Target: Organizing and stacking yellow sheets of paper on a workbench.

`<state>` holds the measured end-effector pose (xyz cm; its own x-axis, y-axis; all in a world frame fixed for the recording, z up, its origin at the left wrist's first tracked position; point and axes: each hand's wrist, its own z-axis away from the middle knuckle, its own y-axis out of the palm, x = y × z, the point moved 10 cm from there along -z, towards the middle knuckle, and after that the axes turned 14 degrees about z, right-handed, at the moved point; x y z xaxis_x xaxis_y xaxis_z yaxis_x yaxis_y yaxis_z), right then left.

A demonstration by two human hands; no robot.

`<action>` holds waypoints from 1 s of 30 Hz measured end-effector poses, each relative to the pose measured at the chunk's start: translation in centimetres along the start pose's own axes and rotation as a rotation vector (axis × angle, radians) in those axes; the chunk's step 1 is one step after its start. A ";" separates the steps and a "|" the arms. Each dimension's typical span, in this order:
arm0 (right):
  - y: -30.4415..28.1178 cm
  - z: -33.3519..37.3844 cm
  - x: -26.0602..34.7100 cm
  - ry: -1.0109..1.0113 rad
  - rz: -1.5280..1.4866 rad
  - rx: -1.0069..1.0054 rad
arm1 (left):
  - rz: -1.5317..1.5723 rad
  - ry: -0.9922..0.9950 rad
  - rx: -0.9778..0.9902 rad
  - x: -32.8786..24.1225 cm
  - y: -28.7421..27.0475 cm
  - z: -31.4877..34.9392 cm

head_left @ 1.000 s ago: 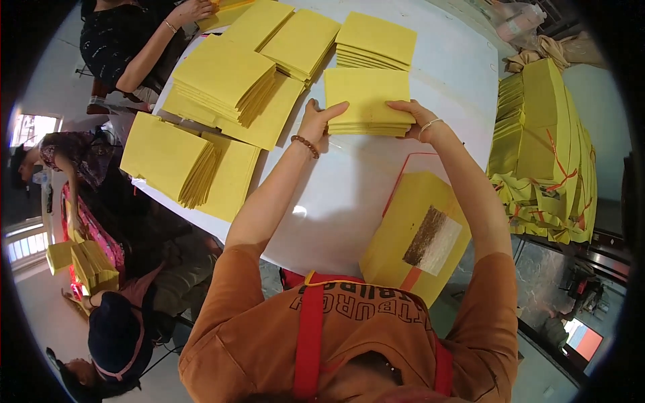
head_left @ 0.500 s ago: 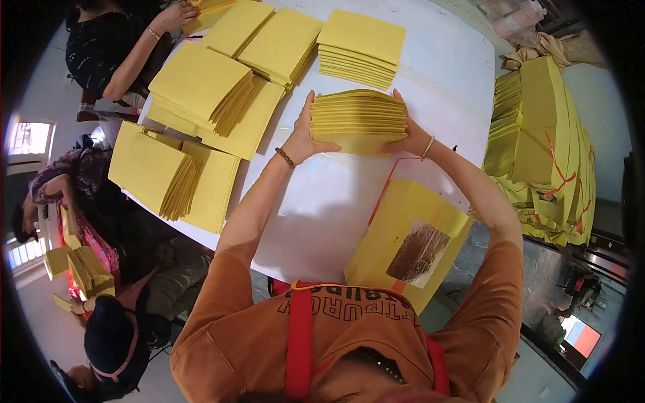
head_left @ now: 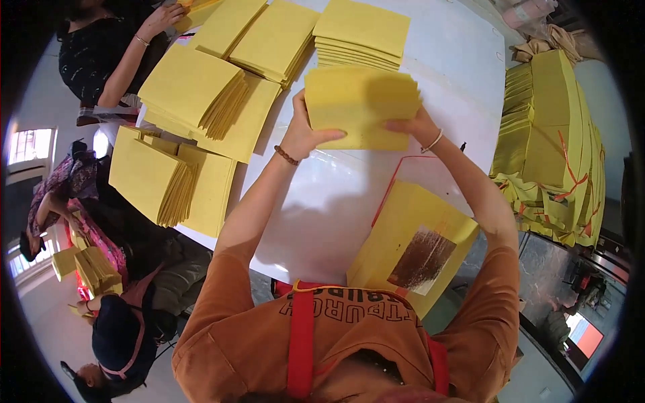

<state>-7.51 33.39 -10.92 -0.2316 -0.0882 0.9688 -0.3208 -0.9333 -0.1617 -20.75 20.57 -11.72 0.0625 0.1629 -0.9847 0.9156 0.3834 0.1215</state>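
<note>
Between my two hands is a stack of yellow paper envelopes [head_left: 356, 101], its broad face tilted up toward me. My left hand [head_left: 310, 131] is closed on its left side, thumb across the front. On the other side my right hand [head_left: 411, 127] grips the right edge, thumb also on the front; its other fingers are hidden behind. Just beyond stands another neat envelope stack [head_left: 363, 30] on the white table [head_left: 302, 208]. Near my right forearm lies a yellow sheet with a dark brown patch [head_left: 422, 258] at the table's front edge.
Several piles of yellow envelopes [head_left: 191, 87] cover the table's left side. A large bundle of yellow paper [head_left: 547, 134] with red ties stands off the right edge. A co-worker's arm [head_left: 127, 67] reaches in at the far left; other people [head_left: 117, 336] sit lower left with envelopes.
The stack in my hands has tipped: its layered edges faced me before, and now its broad flat face does. Both hands keep their hold.
</note>
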 end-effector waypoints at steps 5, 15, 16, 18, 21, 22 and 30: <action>0.0 0.1 0.3 0.081 -0.094 -0.030 | 0.425 -0.236 -0.119 -1.7 0.6 -0.2; -1.2 3.1 1.6 -0.141 -0.020 -0.012 | -0.216 -0.044 0.154 -9.1 1.2 -0.7; -1.3 3.1 1.9 -0.143 -0.018 -0.009 | -0.244 -0.060 0.197 -9.2 1.7 -0.7; -1.9 3.3 4.5 -0.257 0.252 -0.064 | -0.271 -0.071 0.247 -8.9 2.4 -0.7; -1.4 3.7 6.8 -0.172 0.315 -0.101 | -0.300 -0.064 0.216 -6.5 2.2 -0.4; -1.4 3.5 7.2 -0.173 0.317 -0.100 | -0.205 0.001 0.148 -6.2 1.7 -0.5; 1.1 2.9 8.4 -0.160 1.373 -0.119 | -0.419 -0.013 0.238 2.0 1.3 -0.7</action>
<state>-7.16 30.63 -2.41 -0.3180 -0.9475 0.0325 -0.0015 -0.0338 -0.9994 -19.67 22.04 -13.48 -0.3282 0.0272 -0.9442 0.9282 0.1946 -0.3171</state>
